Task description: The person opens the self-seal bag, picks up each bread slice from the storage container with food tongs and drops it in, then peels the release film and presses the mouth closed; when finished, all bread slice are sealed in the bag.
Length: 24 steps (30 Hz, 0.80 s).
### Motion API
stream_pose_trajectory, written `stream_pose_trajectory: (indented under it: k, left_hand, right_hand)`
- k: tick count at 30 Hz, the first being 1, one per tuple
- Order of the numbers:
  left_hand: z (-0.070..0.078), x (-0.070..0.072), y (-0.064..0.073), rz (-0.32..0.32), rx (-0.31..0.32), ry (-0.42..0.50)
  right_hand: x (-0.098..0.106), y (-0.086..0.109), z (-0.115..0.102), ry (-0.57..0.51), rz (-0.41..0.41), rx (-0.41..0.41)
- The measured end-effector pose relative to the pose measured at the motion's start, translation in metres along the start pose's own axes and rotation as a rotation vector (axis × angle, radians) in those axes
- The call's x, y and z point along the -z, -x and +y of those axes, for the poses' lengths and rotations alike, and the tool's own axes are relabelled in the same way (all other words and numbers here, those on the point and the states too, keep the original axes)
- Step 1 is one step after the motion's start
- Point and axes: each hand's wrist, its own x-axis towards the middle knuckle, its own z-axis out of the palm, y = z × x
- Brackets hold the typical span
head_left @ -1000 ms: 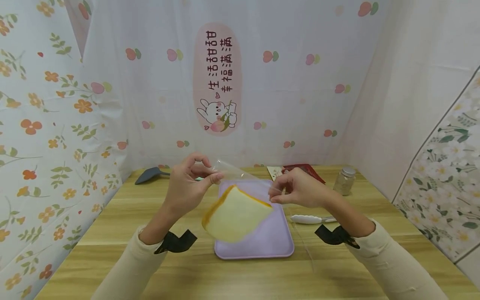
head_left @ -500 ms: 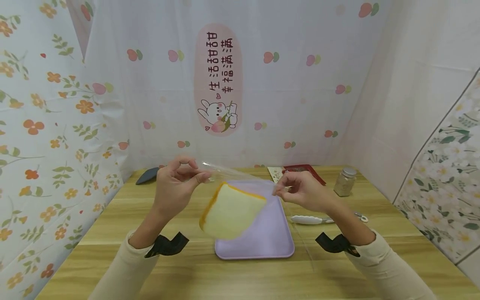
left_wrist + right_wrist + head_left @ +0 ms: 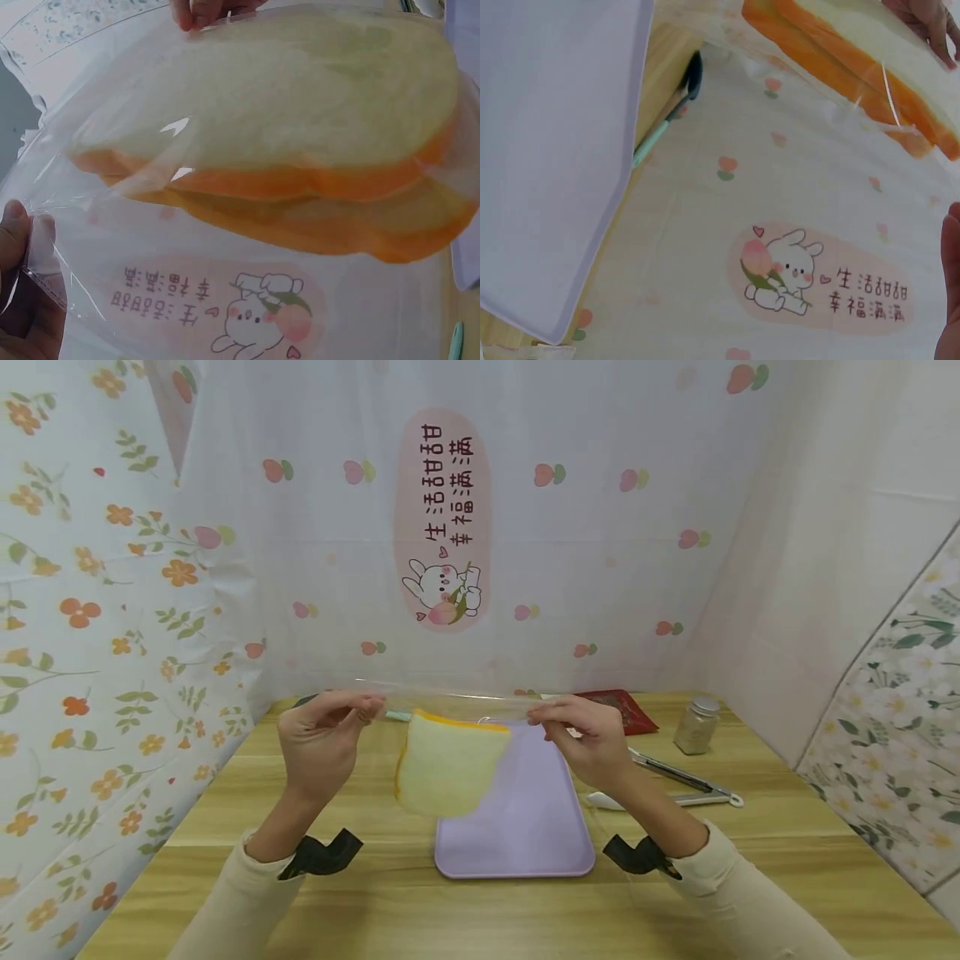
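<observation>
Between the two hands hangs a clear plastic bag with bread slices inside it. In the left wrist view, two pale slices with orange-brown crusts lie one against the other, the front bread slice covering most of the other. My left hand pinches the bag's left upper corner between thumb and fingers. At the opposite upper corner, my right hand pinches the film, and the top edge is stretched nearly level. The bread hangs over the left part of a lilac tray on the wooden table.
Tongs with white grips lie right of the tray, partly behind the right forearm. Farther back stand a lidded glass jar and a red packet. A dark spatula with a mint handle lies behind the tray. Printed curtains enclose the table.
My hands have spread apart, the left going left and slightly down, the right going up. The bag's top edge went from slanted to nearly level, and the bread swung left and up.
</observation>
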Motion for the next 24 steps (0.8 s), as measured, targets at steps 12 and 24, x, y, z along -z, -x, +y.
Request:
stream_pose_trajectory:
  k: [12, 24]
  left_hand:
    - [0.005, 0.028, 0.004, -0.266, 0.051, -0.234]
    - [0.013, 0.048, 0.013, -0.331, 0.179, -0.362]
  right_hand:
    - [-0.020, -0.001, 0.001, 0.039, 0.007, -0.118]
    - [-0.043, -0.015, -0.002, -0.058, 0.030, -0.219]
